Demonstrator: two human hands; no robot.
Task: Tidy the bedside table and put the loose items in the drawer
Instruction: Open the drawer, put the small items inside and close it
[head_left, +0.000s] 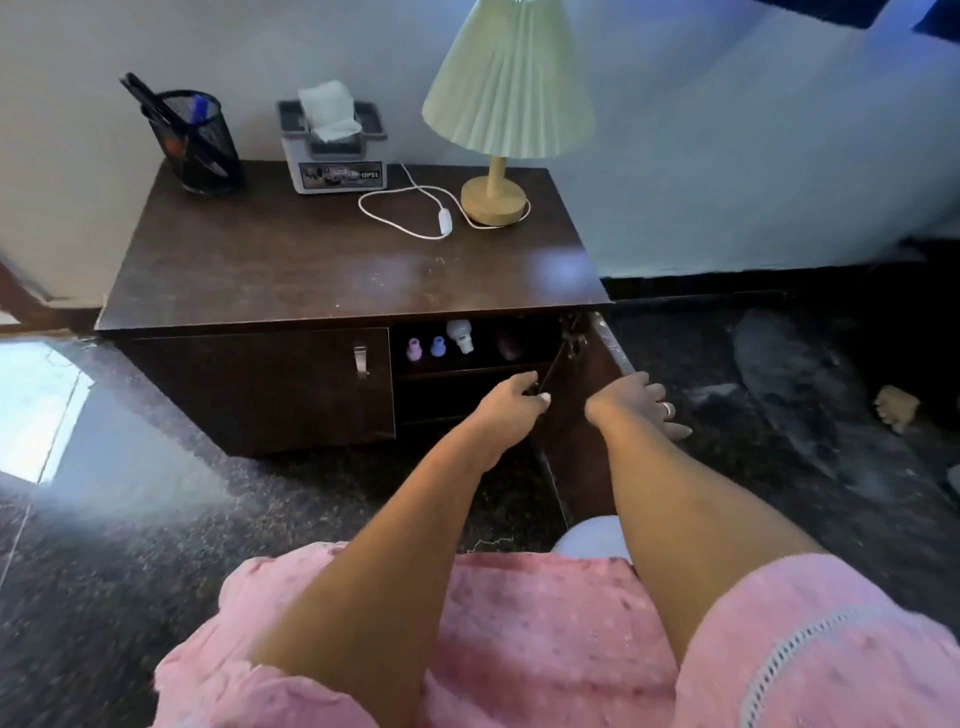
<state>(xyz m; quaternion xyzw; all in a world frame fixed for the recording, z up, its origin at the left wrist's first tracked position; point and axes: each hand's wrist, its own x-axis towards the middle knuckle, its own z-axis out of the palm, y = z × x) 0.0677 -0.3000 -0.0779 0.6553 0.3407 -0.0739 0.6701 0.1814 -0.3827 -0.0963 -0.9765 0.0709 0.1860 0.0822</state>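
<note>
Right hand (640, 401) gripping open cabinet door (582, 415) edge; left hand (511, 397) at lower shelf, closed on small white-tipped item (543, 398); bedside table (337, 265) bearing lamp (506, 104), tissue box (335, 150), pen holder (200, 143).

This is a bedroom in a home, seen at the corner where a low dark wooden bedside table (332, 260) stands against a pale painted wall (727, 156). On its top sit a small lamp (506, 104) with a pleated shade and a wooden base, its white switch cord (415, 208) looped beside it, a tissue box (332, 150) with a sheet pulled up, and a black mesh pen holder (200, 145). The dark speckled polished stone floor (156, 519) and the cupboard compartment (472, 345) holding small bottles and a bulb suit a lived-in domestic room.
</note>
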